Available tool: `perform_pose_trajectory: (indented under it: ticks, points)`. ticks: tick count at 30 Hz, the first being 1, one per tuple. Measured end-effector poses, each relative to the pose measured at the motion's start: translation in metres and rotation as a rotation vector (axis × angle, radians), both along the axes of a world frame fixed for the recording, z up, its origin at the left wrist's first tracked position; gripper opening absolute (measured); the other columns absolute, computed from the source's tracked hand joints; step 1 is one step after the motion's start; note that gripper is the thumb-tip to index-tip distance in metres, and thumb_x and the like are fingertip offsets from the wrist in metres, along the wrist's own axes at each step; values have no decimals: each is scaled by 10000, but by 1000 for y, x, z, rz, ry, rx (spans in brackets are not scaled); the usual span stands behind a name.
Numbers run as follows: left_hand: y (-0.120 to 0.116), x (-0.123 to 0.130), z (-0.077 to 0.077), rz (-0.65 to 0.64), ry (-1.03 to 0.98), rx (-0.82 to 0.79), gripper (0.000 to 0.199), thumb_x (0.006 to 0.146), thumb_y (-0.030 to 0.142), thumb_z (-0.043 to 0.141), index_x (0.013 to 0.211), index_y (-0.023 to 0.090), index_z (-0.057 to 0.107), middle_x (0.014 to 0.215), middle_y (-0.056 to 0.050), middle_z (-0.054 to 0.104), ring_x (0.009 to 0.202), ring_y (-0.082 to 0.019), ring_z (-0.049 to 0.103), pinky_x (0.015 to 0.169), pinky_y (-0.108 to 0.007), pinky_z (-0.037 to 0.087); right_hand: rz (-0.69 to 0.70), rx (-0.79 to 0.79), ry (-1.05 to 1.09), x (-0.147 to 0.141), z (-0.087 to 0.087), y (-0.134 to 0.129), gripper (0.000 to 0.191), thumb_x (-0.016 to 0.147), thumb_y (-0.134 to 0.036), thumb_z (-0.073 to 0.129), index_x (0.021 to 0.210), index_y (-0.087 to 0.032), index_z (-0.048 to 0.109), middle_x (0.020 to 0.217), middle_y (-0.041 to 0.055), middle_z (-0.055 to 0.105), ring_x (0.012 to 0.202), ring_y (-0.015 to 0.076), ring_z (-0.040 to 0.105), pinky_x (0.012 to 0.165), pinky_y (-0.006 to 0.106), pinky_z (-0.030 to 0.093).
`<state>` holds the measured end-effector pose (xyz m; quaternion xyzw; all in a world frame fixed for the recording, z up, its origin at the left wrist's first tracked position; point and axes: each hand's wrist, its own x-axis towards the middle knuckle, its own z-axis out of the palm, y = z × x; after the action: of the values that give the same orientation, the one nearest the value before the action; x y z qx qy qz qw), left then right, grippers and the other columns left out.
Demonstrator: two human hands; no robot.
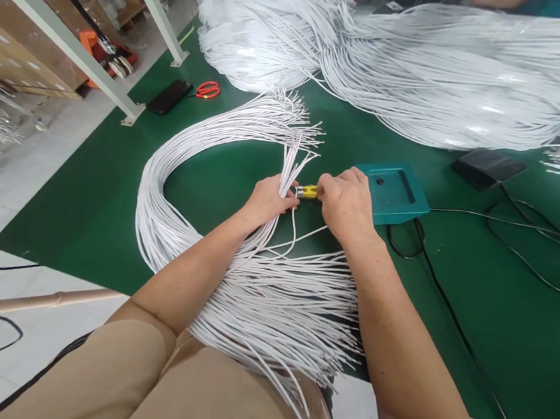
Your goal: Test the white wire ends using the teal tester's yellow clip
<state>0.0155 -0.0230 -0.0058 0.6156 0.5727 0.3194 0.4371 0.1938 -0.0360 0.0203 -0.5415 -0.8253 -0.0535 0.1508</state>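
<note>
My left hand (pixel 269 200) is closed around several white cable ends (pixel 291 164) that stand up between its thumb and fingers. My right hand (pixel 345 200) grips a small yellow tool (pixel 308 191), whose metal tip meets a cable at my left fingertips. A large curved bundle of white cables (pixel 154 190) loops on the green table (pixel 219 170) to the left, and its loose ends fan out below my hands. Just behind my right hand lies a teal device (pixel 392 191) with a recessed top.
Large heaps of white cables (pixel 449 74) lie across the back. A dark phone (pixel 170 97) and red-handled scissors (pixel 207 90) are at the back left, near white metal posts (pixel 146 5). A black box (pixel 488 168) and black cords (pixel 450 307) lie on the right.
</note>
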Motion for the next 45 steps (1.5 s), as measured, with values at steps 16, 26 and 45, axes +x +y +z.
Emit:
perform_pose_trajectory:
  ticks: [16, 26, 45]
  points:
    - [-7, -7, 18, 21, -141, -77, 411, 637, 214, 736, 1029, 167, 620, 825, -34, 698, 657, -151, 658, 567, -243, 500, -192, 143, 221, 23, 4, -9, 370, 926, -284, 476, 1258, -146, 561, 1379, 183, 522, 1288, 343, 430, 1056, 563, 300]
    - [-9, -6, 21, -35, -452, -75, 504, 636, 266, 793, 1093, 157, 613, 955, -49, 694, 820, -138, 645, 736, -249, 492, 328, -457, 361, -36, 15, -49, 317, 737, -96, 673, 497, -207, 497, 542, 21, 439, 639, 177, 413, 662, 342, 378]
    - [-13, -4, 22, -133, -275, -54, 400, 599, 271, 809, 931, 157, 618, 803, 13, 632, 726, -108, 563, 729, -256, 447, -152, -734, 1198, -9, 11, -17, 179, 746, -327, 709, 780, -166, 638, 468, -68, 524, 356, 66, 475, 377, 198, 432]
